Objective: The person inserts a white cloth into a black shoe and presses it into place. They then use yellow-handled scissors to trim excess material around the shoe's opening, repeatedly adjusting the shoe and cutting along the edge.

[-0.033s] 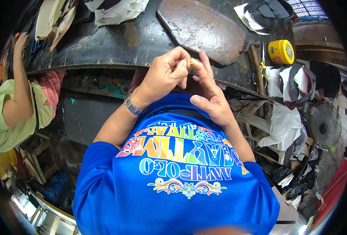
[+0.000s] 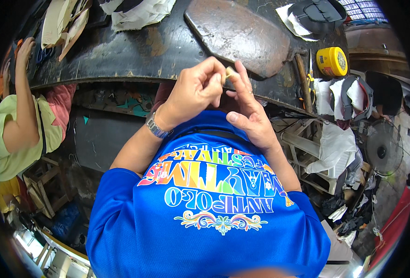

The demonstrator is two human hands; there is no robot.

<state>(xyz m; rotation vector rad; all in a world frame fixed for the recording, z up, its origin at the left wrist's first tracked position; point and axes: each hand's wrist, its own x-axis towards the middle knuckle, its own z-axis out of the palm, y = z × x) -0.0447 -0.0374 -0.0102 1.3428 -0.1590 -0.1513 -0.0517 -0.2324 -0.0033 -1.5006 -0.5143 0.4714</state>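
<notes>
My left hand (image 2: 193,90) and my right hand (image 2: 249,111) are raised together in front of my chest, above my blue printed shirt (image 2: 205,208). Between their fingertips they pinch a small pale piece (image 2: 230,72); its exact kind is too small to tell. The left fingers curl around it, while the right fingers are stretched out along it. A metal wristwatch (image 2: 156,125) sits on my left wrist. The hands hover over the near edge of a dark, worn worktable (image 2: 135,51).
On the table lie a flat oval slab (image 2: 237,30), pale cut pieces (image 2: 140,11), a black shoe upper (image 2: 313,16), a yellow round tin (image 2: 332,61) and a wooden-handled tool (image 2: 302,81). Another person in a yellow-green shirt (image 2: 10,129) works at left. A fan (image 2: 383,148) stands at right.
</notes>
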